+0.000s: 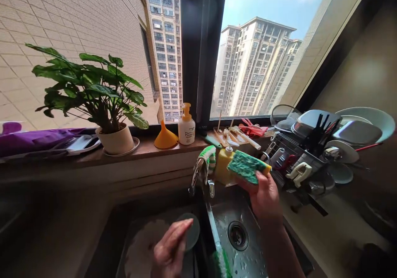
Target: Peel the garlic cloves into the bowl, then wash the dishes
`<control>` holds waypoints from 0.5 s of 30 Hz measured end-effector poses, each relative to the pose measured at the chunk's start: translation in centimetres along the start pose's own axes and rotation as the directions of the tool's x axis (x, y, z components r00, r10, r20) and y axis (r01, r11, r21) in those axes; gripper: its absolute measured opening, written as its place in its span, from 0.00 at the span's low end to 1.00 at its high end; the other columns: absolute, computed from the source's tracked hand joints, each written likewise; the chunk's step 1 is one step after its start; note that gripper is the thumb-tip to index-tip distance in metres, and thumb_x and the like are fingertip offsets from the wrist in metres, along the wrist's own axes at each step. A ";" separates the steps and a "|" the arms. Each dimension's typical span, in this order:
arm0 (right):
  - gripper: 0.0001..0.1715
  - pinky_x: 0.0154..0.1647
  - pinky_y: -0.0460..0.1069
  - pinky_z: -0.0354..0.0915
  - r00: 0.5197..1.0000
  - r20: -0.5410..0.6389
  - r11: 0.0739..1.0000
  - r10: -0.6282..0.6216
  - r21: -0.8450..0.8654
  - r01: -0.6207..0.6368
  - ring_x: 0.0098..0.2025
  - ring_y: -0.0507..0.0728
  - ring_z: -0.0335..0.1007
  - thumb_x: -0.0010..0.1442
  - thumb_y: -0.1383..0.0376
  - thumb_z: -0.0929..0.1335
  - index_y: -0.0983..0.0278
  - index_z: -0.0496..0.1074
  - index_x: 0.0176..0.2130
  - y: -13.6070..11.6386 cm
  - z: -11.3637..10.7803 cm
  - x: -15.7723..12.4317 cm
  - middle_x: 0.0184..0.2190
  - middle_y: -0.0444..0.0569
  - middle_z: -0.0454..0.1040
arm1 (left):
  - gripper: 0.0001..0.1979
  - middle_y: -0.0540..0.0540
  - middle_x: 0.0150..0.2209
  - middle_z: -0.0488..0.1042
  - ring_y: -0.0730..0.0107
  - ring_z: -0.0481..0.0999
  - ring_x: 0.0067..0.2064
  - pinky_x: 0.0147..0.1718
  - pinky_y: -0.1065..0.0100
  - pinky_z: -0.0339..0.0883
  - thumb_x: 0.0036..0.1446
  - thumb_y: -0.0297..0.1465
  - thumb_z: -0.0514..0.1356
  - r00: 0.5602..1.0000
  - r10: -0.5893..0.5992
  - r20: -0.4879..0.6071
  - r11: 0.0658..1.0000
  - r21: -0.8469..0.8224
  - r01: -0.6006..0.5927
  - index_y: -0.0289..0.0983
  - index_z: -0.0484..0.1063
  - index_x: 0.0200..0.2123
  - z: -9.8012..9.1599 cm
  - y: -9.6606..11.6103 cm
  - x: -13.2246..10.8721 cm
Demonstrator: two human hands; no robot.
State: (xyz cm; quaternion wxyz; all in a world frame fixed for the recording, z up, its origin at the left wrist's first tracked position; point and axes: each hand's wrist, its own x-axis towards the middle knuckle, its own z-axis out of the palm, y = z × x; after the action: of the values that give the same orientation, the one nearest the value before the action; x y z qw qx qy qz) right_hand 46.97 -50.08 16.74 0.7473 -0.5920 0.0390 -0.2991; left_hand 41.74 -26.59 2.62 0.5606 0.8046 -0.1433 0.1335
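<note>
A sponge [245, 166] with a green scouring face and a yellow edge is pinched in my right hand [266, 197], raised above the right basin [226, 212]. Just behind it stands a yellowish pump bottle [223, 166], partly covered. My left hand [172, 245] hovers over the left basin with its fingers stretched out and nothing in them. Beside those fingers is a round greenish dish [192, 233], partly hidden. At the divider between the basins lies a green-and-white brush [222, 263] with a pale handle.
The faucet [198, 172], with a green-striped cloth [211, 156] over it, rises behind the divider. A crowded dish rack [297, 154] stands at right. On the sill are a potted plant [116, 139], an orange funnel [166, 137] and a white pump bottle [186, 131].
</note>
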 end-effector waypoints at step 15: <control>0.06 0.32 0.54 0.74 0.891 0.079 0.862 0.448 0.226 -0.453 0.33 0.53 0.73 0.52 0.67 0.63 0.61 0.63 0.35 5.7 -5.4 12.2 0.30 0.41 0.73 | 0.22 0.28 0.57 0.62 0.56 0.57 0.62 0.59 0.56 0.53 0.57 0.19 0.47 0.790 0.437 0.431 0.484 0.628 -0.610 0.21 0.61 0.55 16.2 6.7 26.6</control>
State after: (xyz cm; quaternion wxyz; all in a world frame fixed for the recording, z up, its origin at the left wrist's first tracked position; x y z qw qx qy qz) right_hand 57.01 -60.07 13.57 0.8623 -0.4761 0.1312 -0.1119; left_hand 64.64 -46.15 12.98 0.0967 0.8854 -0.3745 0.2580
